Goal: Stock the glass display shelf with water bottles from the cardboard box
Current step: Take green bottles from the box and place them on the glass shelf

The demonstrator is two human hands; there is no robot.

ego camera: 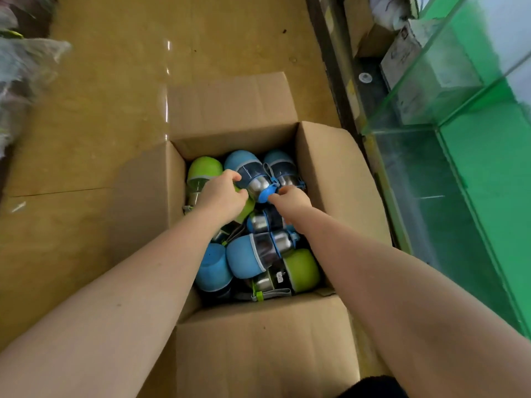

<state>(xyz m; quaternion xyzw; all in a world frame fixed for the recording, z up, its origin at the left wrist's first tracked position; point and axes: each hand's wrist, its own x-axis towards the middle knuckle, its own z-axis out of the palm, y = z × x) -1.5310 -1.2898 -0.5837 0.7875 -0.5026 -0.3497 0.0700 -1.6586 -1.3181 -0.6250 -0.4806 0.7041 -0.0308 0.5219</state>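
1. The cardboard box (339,179) sits open on the floor, heaped with blue and green water bottles lying on their sides.
2. Both arms reach in — the left hand (221,193) curls round a green bottle (204,170) at the far left.
3. The right hand (293,196) pinches the blue cap of a blue bottle (247,168) (between the two hands).
4. The glass display shelf (448,116) stands just right of the box.

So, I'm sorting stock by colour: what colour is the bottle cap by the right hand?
Blue: the cap shows best in the head view.
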